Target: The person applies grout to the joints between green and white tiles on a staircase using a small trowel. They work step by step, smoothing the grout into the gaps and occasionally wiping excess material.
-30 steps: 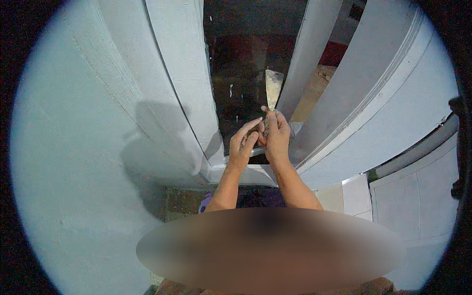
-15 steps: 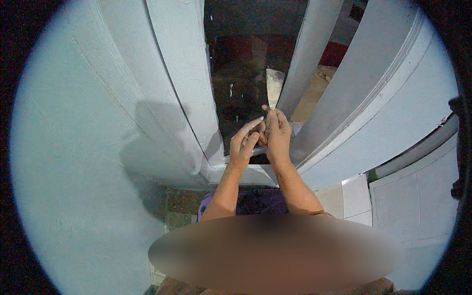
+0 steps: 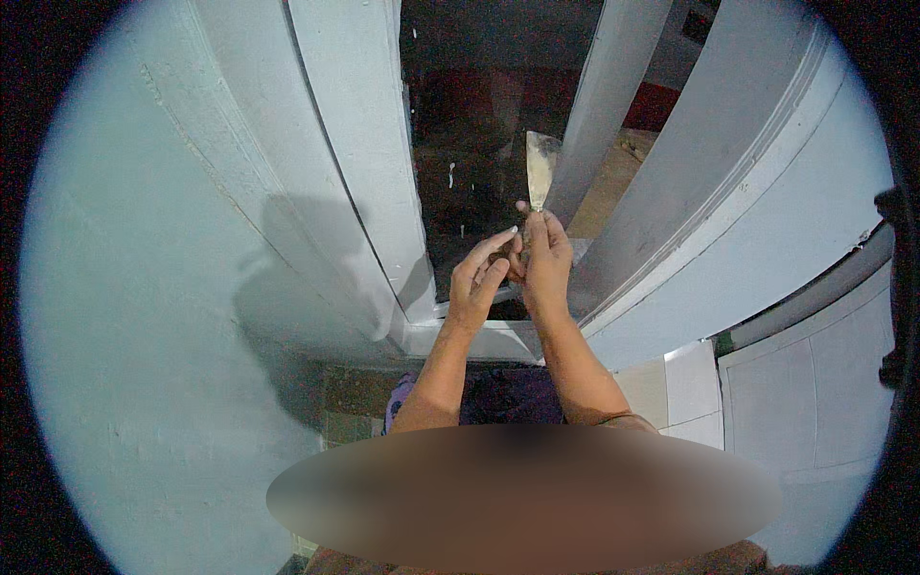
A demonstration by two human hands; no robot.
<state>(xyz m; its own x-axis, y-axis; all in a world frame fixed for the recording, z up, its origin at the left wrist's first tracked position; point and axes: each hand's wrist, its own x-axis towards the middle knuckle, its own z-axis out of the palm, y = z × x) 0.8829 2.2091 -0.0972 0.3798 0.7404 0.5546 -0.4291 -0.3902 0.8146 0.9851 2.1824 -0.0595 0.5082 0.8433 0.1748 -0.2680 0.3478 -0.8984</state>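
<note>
My right hand (image 3: 548,268) is wrapped round the handle of a putty knife (image 3: 540,171). Its pale, smeared blade points up and away from me, in front of the dark glass pane (image 3: 470,134). Just left of it is my left hand (image 3: 474,287), with thumb and index finger apart and nothing visible between them. White stuff coats the left index fingertip, which is close to the right hand. The other left fingers are partly hidden. Behind both hands stands the white frame (image 3: 359,125) of the pane.
A pale green wall (image 3: 144,335) rises on the left and carries my shadow. To the right are a grey-white panel (image 3: 709,182) and a white panelled door (image 3: 805,393). Purple and dark cloth (image 3: 508,395) shows below my forearms, beside floor tiles (image 3: 692,383).
The putty knife has shifted slightly right and its blade has turned, so it looks narrower. Both hands have moved only a little.
</note>
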